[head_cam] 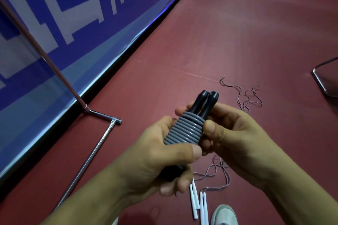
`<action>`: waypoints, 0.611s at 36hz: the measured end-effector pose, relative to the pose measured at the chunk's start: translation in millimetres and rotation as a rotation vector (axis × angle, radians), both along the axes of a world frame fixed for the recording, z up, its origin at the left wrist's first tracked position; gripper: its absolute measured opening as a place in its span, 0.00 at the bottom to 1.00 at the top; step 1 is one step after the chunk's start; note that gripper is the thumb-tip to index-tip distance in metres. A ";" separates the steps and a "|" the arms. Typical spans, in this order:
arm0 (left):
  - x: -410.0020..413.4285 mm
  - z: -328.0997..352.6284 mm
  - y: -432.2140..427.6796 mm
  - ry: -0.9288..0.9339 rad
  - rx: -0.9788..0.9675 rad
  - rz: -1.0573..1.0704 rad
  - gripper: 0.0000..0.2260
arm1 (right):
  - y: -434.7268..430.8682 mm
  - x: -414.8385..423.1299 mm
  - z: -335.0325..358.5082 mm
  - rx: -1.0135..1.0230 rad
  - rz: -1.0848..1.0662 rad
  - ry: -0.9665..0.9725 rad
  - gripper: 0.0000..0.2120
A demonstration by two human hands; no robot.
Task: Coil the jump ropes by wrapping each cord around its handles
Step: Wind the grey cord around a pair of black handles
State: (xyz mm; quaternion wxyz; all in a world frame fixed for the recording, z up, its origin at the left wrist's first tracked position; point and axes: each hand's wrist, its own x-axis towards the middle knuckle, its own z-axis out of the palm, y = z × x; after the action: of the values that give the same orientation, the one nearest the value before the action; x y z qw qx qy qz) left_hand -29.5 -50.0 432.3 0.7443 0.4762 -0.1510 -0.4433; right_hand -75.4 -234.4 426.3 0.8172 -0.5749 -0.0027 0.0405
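I hold a jump rope with two black handles [207, 103] side by side and a grey cord [184, 130] wound round them in several tight turns. My left hand [161, 159] grips the lower part of the handles, thumb lying across the bottom of the coil. My right hand [236, 133] pinches the right side of the coil, thumb on the cord and fingers behind the handles. On the red floor below lie white handles [198, 204] of other ropes, with a thin pinkish cord [247, 97] trailing in loose loops.
A blue banner barrier [73, 33] runs along the left, on a chrome stand [87, 159] with a bar across the floor. Another chrome frame [321, 78] sits at the right edge. A light shoe [225, 214] shows at the bottom.
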 end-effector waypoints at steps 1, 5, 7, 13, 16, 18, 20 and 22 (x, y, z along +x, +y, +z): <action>-0.9 -1.2 -0.4 -0.027 0.035 0.033 0.24 | 1.7 0.2 -1.3 -0.019 -0.038 -0.003 0.18; -2.2 -0.5 -3.0 -0.180 0.137 0.138 0.19 | 2.7 0.8 -3.4 -0.059 -0.109 -0.035 0.17; -1.7 1.5 -4.6 -0.190 0.161 0.196 0.19 | 0.6 2.3 0.1 -0.071 -0.102 -0.052 0.16; 1.6 -1.1 -2.6 -0.266 0.252 0.342 0.21 | -4.7 2.4 4.1 -0.154 -0.032 -0.009 0.24; -0.2 0.5 -3.1 -0.339 0.252 0.356 0.15 | -5.9 1.7 4.2 -0.115 -0.031 0.045 0.25; -0.6 1.2 -2.7 -0.369 0.242 0.370 0.15 | -5.9 0.8 0.8 -0.073 -0.003 0.053 0.29; -0.3 -0.2 -2.4 -0.369 0.221 0.384 0.14 | -3.8 -0.2 -0.5 -0.045 0.011 0.053 0.25; -0.8 -3.7 -1.5 -0.359 0.194 0.385 0.13 | -0.9 -0.5 0.8 -0.032 0.005 0.063 0.19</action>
State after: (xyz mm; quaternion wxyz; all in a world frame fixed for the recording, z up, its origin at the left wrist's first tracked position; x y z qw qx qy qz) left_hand -30.3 -51.5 428.6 0.7269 0.6361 -0.1443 -0.2148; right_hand -75.9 -235.3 427.1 0.8074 -0.5865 0.0225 0.0607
